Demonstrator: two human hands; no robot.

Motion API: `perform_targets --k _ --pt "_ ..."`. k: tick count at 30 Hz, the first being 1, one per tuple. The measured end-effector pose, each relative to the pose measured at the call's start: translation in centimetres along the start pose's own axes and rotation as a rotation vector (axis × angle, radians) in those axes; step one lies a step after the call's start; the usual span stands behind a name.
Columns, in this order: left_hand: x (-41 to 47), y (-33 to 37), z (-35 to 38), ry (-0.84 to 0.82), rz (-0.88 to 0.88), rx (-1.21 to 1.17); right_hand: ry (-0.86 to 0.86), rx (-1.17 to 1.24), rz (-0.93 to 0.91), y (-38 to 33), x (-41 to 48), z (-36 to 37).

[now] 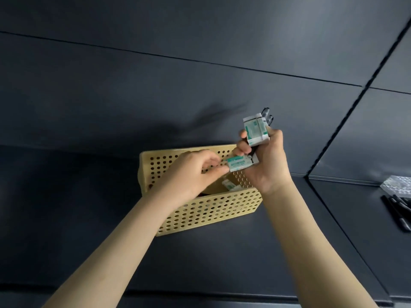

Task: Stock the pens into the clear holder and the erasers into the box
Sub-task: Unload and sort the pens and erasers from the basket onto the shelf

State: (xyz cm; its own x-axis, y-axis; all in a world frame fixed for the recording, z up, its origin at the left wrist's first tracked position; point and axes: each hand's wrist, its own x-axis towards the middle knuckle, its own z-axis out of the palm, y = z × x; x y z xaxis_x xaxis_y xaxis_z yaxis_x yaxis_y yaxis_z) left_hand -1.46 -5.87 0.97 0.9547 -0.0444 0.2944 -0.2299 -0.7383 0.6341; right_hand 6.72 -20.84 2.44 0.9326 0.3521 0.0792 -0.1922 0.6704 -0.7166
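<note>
Evidently sorting, the left hand [195, 172] pinches a green-and-white wrapped eraser [239, 164], seemingly to take it from the right hand [264, 165]. That hand grips a second eraser [255, 130] and what look like dark pen tops [268, 116] as spare stock. Beneath both hands sits the yellow perforated box [211, 210], with another eraser [231, 186] inside, so a release should drop in. The wrapper print is too blurred to read. Loose black pens [398, 210] and the clear holder [398, 187] lie well beyond the right hand.

clear holder [398, 187] + pens [398, 210] cut off at rt edge. eraser [231, 186] in box [211, 210] part hidden behind left hand [191, 172]. wrapper print too blurred to read.
</note>
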Motion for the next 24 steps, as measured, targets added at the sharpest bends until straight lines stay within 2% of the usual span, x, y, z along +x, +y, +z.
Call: perform_targets --k 5,12,15,19,24 --pt "0.6 4.8 4.6 -0.048 0.016 -0.182 0.086 -0.013 -0.099 -4.1 -4.4 -2.3" --pt "0.7 13.6 14.5 -0.243 -0.186 -0.665 0.177 -0.102 -0.202 -11.1 -12.9 -10.6" --pt "0.1 18.3 19.5 -0.363 -0.306 -0.844 0.292 -0.142 -0.229 -14.7 -17.0 -15.1" --pt "-0.9 25.1 26.4 -0.457 -0.373 -0.962 0.411 -0.182 -0.236 -20.0 -22.2 -21.7" --pt "-1.4 32.2 33.2 -0.453 -0.403 -1.044 0.617 -0.358 -0.289 -26.6 -27.7 -29.3"
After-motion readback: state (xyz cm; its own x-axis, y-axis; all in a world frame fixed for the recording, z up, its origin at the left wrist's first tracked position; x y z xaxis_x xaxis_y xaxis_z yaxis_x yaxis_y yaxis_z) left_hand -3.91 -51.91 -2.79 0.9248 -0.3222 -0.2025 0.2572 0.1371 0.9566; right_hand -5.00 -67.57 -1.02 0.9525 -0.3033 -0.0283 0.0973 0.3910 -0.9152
